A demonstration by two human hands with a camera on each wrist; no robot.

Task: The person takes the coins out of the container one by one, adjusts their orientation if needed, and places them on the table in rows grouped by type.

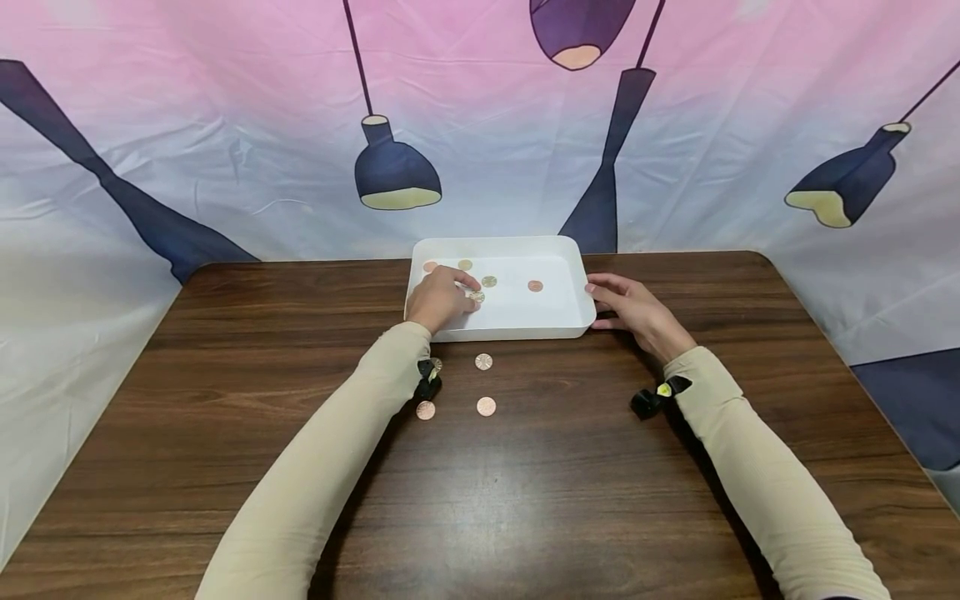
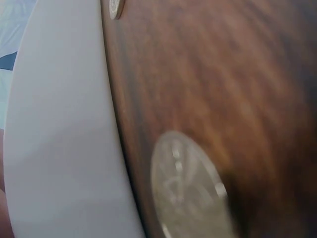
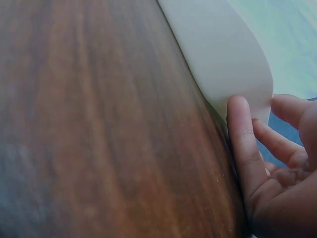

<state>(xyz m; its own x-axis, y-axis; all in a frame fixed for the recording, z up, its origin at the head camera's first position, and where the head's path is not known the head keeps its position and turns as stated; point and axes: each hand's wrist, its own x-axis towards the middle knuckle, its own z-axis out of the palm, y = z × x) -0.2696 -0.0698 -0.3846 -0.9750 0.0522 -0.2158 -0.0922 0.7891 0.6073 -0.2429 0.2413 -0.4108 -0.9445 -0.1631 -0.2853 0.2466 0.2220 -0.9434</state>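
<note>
A white tray [image 1: 517, 327] stands at the table's far edge with several coins inside. My left hand [image 1: 442, 298] reaches over its near-left side. Thumb and forefinger lie at opposite edges of a gold-coloured coin [image 1: 477, 296], pinching it close over the tray floor. Beside it are two gold-coloured coins [image 1: 489, 282] and a copper-coloured coin [image 1: 430, 267]; another copper-coloured coin [image 1: 535, 286] lies to the right. My right hand [image 1: 633, 312] holds the tray's right end, thumb at the rim, fingers along the outer wall [image 3: 223, 59].
On the brown wooden table [image 1: 585, 467], in front of the tray, lie copper-coloured coins [image 1: 486, 407] and a coin [image 2: 190, 193] partly hidden by the left wrist camera. A printed cloth [image 1: 285, 167] hangs behind the table.
</note>
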